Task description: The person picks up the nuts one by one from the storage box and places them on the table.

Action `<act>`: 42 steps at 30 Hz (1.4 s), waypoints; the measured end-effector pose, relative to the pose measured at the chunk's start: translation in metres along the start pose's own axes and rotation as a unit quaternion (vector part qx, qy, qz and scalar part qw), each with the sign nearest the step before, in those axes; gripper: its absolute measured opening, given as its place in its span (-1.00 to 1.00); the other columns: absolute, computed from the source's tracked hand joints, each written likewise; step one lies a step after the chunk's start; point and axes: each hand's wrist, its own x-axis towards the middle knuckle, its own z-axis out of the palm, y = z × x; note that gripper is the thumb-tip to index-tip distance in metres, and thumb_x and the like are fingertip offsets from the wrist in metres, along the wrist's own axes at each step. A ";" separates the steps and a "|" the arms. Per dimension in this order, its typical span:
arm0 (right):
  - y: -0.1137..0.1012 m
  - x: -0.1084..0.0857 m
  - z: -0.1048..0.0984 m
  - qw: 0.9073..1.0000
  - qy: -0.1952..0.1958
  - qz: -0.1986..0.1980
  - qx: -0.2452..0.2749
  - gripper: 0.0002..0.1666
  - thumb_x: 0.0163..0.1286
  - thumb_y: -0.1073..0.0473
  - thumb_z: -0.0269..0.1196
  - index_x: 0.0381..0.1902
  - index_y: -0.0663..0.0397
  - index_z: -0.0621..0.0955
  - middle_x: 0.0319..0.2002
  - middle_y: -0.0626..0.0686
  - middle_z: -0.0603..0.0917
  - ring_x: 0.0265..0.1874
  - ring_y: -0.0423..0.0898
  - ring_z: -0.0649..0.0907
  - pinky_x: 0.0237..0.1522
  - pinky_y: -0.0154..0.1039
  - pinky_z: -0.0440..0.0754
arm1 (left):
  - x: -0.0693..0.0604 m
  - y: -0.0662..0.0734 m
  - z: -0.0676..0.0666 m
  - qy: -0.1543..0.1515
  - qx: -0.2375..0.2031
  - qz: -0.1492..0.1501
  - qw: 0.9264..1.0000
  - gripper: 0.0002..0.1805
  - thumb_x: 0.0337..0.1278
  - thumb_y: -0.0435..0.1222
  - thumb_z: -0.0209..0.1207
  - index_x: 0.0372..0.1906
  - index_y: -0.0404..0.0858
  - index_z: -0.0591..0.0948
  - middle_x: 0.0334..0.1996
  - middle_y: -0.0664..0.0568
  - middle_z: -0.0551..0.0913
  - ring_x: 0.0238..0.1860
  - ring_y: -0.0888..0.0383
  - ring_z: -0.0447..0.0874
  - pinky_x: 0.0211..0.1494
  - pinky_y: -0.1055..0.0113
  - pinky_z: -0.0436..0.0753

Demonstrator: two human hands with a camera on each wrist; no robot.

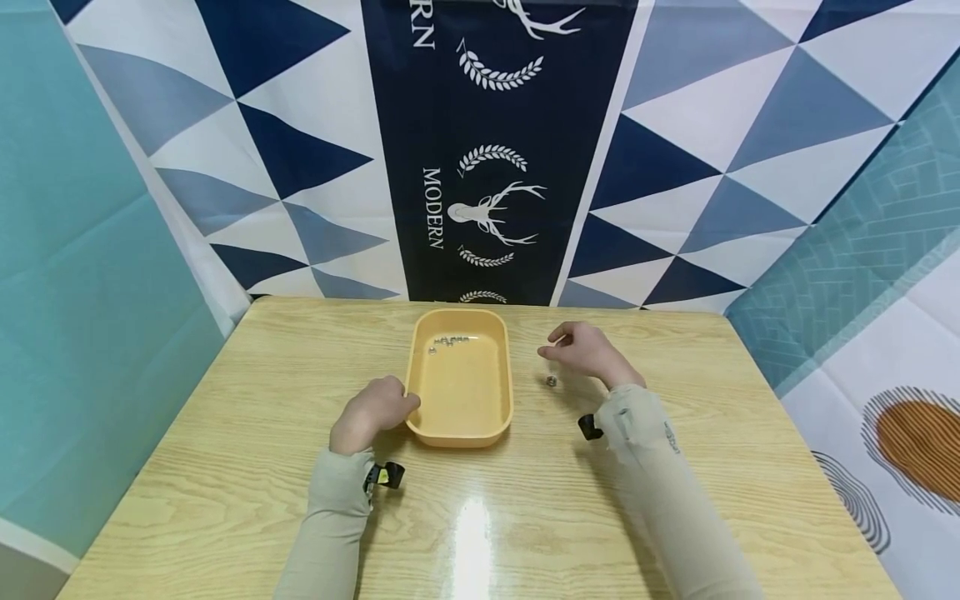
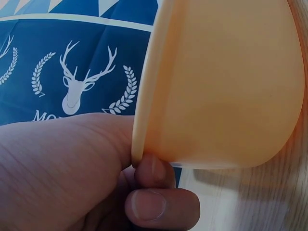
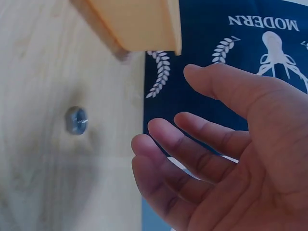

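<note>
A yellow plastic tray (image 1: 463, 392) stands on the table, with several small metal nuts (image 1: 450, 340) inside near its far end. At its left side my left hand (image 1: 371, 410) pinches the rim; in the left wrist view the thumb lies over the rim and curled fingertips (image 2: 163, 208) sit against the outside. To the right of the tray, a single hex nut (image 1: 551, 381) lies on the wood. My right hand (image 1: 588, 350) hovers just beyond that nut, apart from it, fingers loosely bent and holding nothing. The right wrist view shows the nut (image 3: 77, 120) off the fingertips.
The light wooden table (image 1: 240, 467) reaches back to a patterned cloth (image 1: 480, 150) hanging behind it. Teal cloth (image 1: 97, 275) hangs on the left, and more patterned cloth (image 1: 885, 350) is on the right. Both wrists wear small black cameras.
</note>
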 end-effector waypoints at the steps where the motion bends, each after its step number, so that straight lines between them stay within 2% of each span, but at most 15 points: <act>1: -0.003 0.001 -0.001 1.000 -0.001 -0.003 0.005 -0.41 0.40 -0.08 0.32 0.15 0.29 0.60 -0.08 0.23 0.70 -0.18 0.08 0.69 -0.20 -0.18 0.64 | -0.001 0.000 0.000 0.000 0.000 0.001 1.000 -0.62 0.29 -0.15 0.02 -0.65 -0.11 0.30 -0.65 0.08 0.30 -0.63 0.16 0.21 -0.53 0.30 0.25; 7: -0.022 0.008 -0.008 0.999 0.007 -0.011 0.029 -0.43 0.40 -0.06 0.32 0.16 0.27 0.59 -0.13 0.21 0.70 -0.20 0.19 0.72 -0.29 -0.24 0.66 | -0.001 0.000 -0.001 -0.004 0.001 0.001 1.000 -0.59 0.31 -0.15 0.01 -0.68 -0.11 0.27 -0.68 0.09 0.26 -0.64 0.17 0.18 -0.53 0.30 0.24; 14: -0.046 0.018 -0.009 1.000 0.020 -0.023 0.007 -0.43 0.37 -0.08 0.35 0.15 0.21 0.61 -0.08 0.19 0.74 -0.22 0.04 0.74 -0.21 -0.18 0.69 | -0.001 0.000 0.000 -0.001 0.005 0.001 1.000 -0.61 0.30 -0.15 0.01 -0.66 -0.11 0.27 -0.65 0.08 0.27 -0.61 0.16 0.20 -0.50 0.29 0.25; 23: -0.077 0.036 -0.007 0.999 0.023 -0.041 -0.001 -0.47 0.36 -0.05 0.36 0.10 0.22 0.63 -0.05 0.17 0.72 -0.16 0.04 0.71 -0.09 -0.09 0.69 | 0.000 -0.001 0.000 -0.001 -0.001 0.005 1.000 -0.59 0.30 -0.15 0.01 -0.68 -0.10 0.26 -0.68 0.10 0.24 -0.64 0.17 0.16 -0.52 0.30 0.23; 32: -0.097 0.052 -0.001 0.999 0.016 -0.031 0.024 -0.49 0.35 0.01 0.37 0.11 0.24 0.60 -0.13 0.17 0.73 -0.20 0.14 0.77 -0.25 -0.19 0.74 | 0.000 -0.001 0.001 0.003 -0.001 0.008 1.000 -0.59 0.29 -0.16 0.02 -0.68 -0.11 0.27 -0.68 0.10 0.26 -0.64 0.17 0.18 -0.53 0.31 0.24; 37: -0.105 0.059 0.005 0.999 0.004 -0.026 0.027 -0.51 0.37 0.01 0.36 0.11 0.21 0.59 -0.09 0.16 0.71 -0.19 0.13 0.79 -0.16 -0.17 0.74 | -0.001 -0.001 0.001 0.001 -0.002 0.006 1.000 -0.58 0.30 -0.16 0.02 -0.69 -0.10 0.26 -0.69 0.10 0.24 -0.65 0.18 0.16 -0.54 0.32 0.23; 42: -0.112 0.063 0.014 0.999 0.001 -0.025 0.020 -0.53 0.36 -0.01 0.36 0.09 0.17 0.60 -0.11 0.12 0.71 -0.29 0.02 0.80 -0.08 -0.13 0.72 | 0.000 0.000 0.001 -0.003 0.000 0.005 1.000 -0.57 0.32 -0.15 0.02 -0.69 -0.11 0.27 -0.70 0.10 0.25 -0.66 0.17 0.17 -0.54 0.31 0.24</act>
